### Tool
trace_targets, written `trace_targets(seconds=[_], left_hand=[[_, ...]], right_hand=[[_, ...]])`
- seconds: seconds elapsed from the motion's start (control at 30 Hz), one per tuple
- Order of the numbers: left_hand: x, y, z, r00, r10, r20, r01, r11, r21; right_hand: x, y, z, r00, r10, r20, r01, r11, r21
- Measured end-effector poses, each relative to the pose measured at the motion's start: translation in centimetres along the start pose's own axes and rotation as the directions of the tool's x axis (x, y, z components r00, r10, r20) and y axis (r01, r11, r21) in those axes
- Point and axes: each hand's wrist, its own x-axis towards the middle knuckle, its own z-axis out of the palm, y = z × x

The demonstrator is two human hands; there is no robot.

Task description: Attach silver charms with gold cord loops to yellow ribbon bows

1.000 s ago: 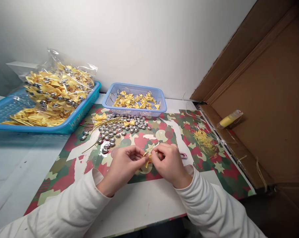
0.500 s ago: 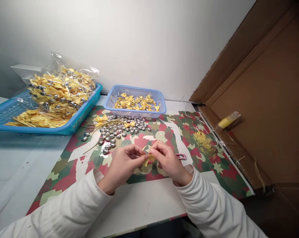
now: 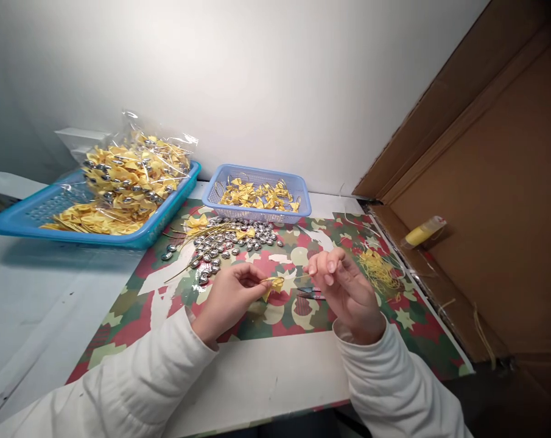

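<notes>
Pinched between thumb & forefinger of the left hand (image 3: 232, 298), a small yellow ribbon bow (image 3: 275, 284) sits at centre frame, just above the camouflage-print mat (image 3: 133, 304). Right hand (image 3: 343, 286) has pulled away to the right since half a sec ago, when both hands were bunched tight around the bow; its fingertips are now closed on a thin gold thread (image 3: 298, 278) drawn taut from the bow, other fingers loosely spread. Reads as a knot or tie being cinched, w/ the bow's trailing end stretched out rather than worked close. Small red-handled snips (image 3: 312, 294) lie on the mat just below the thread, between the hands, now uncovered. Upper centre: a pale blue basket (image 3: 302, 201) of loose bows, w/ a scatter of silver beads (image 3: 229, 238) in front. Upper left: a turquoise tray (image 3: 28, 226) w/ a clear bag of bows (image 3: 136, 173). Right of mat: yellow thread scraps (image 3: 378, 267), cardboard panel (image 3: 498, 201), a yellow tube (image 3: 424, 232).
</notes>
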Motion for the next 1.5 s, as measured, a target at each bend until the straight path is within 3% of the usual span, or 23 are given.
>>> trace_targets(seconds=[0.13,0.2,0.27,0.33,0.43,0.57,0.67,0.77,0.87,0.97,1.03,1.1,1.27,1.5], left_hand=[[-0.4,0.1,0.0,0.965,0.26,0.014,-0.247,0.896,0.369],[-0.5,0.0,0.0,0.938,0.346,0.028,-0.322,0.839,0.439],[-0.4,-0.1,0.1,0.935,0.354,0.023,-0.331,0.848,0.413],[-0.2,-0.2,0.0,0.958,0.285,-0.015,-0.269,0.921,0.282],[0.5,-0.2,-0.2,0.993,0.058,-0.103,-0.066,0.995,-0.073],[1.2,0.1,-0.7,0.97,-0.199,-0.14,0.123,0.898,-0.423],[1.4,0.2,-0.9,0.957,-0.266,-0.115,0.156,0.807,-0.57],[1.5,0.4,-0.9,0.957,-0.269,-0.113,0.141,0.765,-0.629],[1.3,0.8,-0.9,0.959,-0.274,-0.072,0.161,0.736,-0.658],[1.0,1.2,-0.7,0.955,-0.295,-0.033,0.193,0.701,-0.686],[0.8,1.3,-0.6,0.951,-0.306,-0.037,0.197,0.697,-0.689],[0.7,1.2,-0.4,0.952,-0.304,-0.046,0.194,0.709,-0.678],[0.6,0.7,-0.2,0.961,-0.275,-0.04,0.189,0.751,-0.632],[0.4,0.9,-0.3,0.97,-0.234,-0.057,0.142,0.746,-0.651]], right_hand=[[-0.2,0.2,0.6,1.0,-0.011,-0.022,0.012,0.999,0.04],[-0.3,0.1,1.0,1.0,-0.023,-0.002,0.023,0.995,0.098],[-0.5,0.1,1.5,0.999,-0.026,0.023,0.022,0.987,0.156],[-0.8,0.1,1.9,0.998,-0.011,0.063,-0.003,0.977,0.212],[-1.4,0.4,2.4,0.989,0.046,0.139,-0.086,0.953,0.291],[-1.7,1.3,2.8,0.958,0.133,0.255,-0.219,0.914,0.343],[-1.4,2.4,3.0,0.931,0.23,0.283,-0.315,0.898,0.308],[-1.0,3.5,2.9,0.927,0.312,0.206,-0.362,0.889,0.281],[-0.8,4.1,2.8,0.949,0.309,0.062,-0.316,0.933,0.171],[-1.1,4.0,2.9,0.988,0.146,-0.043,-0.152,0.964,-0.219],[-1.5,3.7,3.2,1.0,-0.019,-0.012,0.011,0.881,-0.474],[-1.8,3.6,3.4,0.99,-0.134,0.049,0.137,0.795,-0.591],[-1.8,3.7,3.5,0.973,-0.22,0.074,0.214,0.727,-0.652],[-1.8,3.4,3.6,0.968,-0.244,0.058,0.221,0.719,-0.658]])
